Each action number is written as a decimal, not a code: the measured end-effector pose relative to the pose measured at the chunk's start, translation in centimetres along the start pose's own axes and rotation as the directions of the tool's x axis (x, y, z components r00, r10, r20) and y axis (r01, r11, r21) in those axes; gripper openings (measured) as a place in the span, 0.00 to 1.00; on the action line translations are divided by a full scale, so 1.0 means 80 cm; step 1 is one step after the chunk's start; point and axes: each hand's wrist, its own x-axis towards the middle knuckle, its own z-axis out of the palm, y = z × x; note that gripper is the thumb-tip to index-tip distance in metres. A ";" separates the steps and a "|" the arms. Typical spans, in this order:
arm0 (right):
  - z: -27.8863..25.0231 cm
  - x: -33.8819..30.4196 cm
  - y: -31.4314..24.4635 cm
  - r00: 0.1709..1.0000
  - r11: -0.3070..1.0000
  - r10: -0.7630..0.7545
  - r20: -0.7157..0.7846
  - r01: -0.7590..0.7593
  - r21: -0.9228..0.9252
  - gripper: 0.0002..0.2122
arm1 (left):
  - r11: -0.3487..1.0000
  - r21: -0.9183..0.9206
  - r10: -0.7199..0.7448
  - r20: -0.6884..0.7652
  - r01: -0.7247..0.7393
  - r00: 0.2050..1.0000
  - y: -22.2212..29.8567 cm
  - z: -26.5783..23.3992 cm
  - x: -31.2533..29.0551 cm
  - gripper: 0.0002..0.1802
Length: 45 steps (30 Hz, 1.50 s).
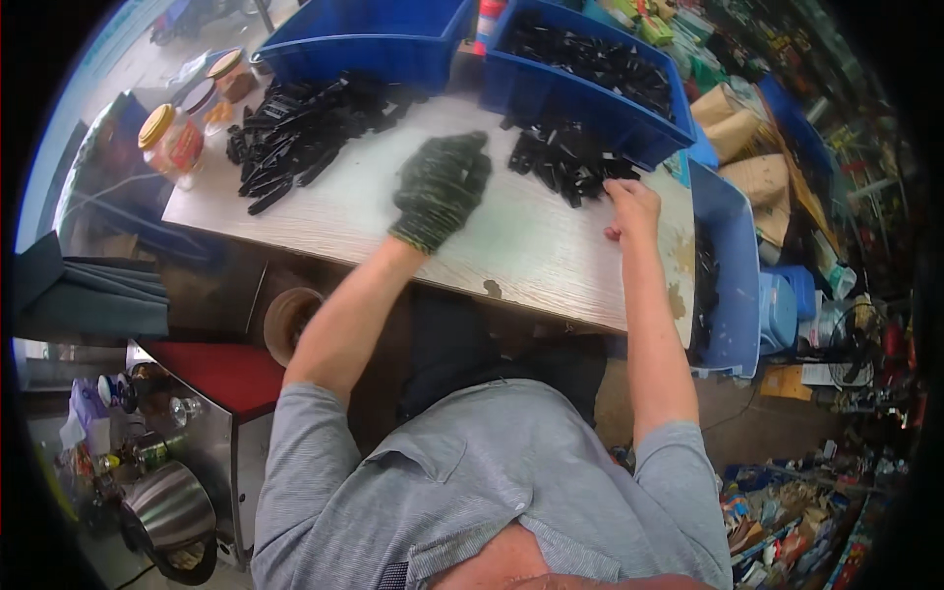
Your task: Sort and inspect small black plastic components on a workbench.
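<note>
My left hand [441, 192] wears a dark green and black knit glove and is held over the middle of the pale wooden table [560, 261]. Its fingers are curled in, and whatever they might hold is hidden. My bare right hand [636, 208] reaches the near right edge of a small pile of black plastic pieces [556, 162], fingertips pinched at one of them. To the left of my gloved hand lies a larger heap of long black plastic pieces [295, 138].
Behind the heaps stand a blue bin [369, 49] and a second blue bin [580, 103] filled with black pieces. Lidded jars [175, 147] line the table's left end. Another blue bin [733, 265] sits right of the table. A metal kettle [169, 506] is at lower left.
</note>
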 end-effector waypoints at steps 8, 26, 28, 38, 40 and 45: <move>-0.017 -0.042 0.021 0.955 0.927 0.012 0.295 -0.121 0.354 0.08 | 0.782 -0.618 -0.155 -0.067 0.081 0.986 0.115 0.037 -0.032 0.17; 0.023 -0.105 0.003 0.923 0.930 -0.053 0.382 -0.094 0.356 0.10 | 0.069 -0.734 -0.287 0.634 0.675 0.718 0.118 0.013 -0.016 0.14; 0.029 -0.111 0.003 0.923 0.930 -0.070 0.377 -0.076 0.360 0.11 | 0.100 -0.674 -0.277 0.687 0.732 0.671 0.117 0.003 -0.012 0.14; 0.047 -0.123 0.006 0.949 0.833 -0.115 0.292 -0.068 0.549 0.16 | 0.882 0.432 -0.318 0.259 0.185 0.912 0.017 -0.027 0.028 0.13; 0.049 -0.123 0.005 0.954 0.808 -0.113 0.276 -0.073 0.585 0.16 | 0.924 0.333 -0.297 0.319 0.186 0.900 0.019 -0.033 0.027 0.12; 0.046 -0.112 0.018 0.964 0.777 -0.169 0.205 0.002 0.629 0.15 | 0.929 -0.346 -0.053 0.221 0.129 0.974 0.052 -0.027 -0.028 0.11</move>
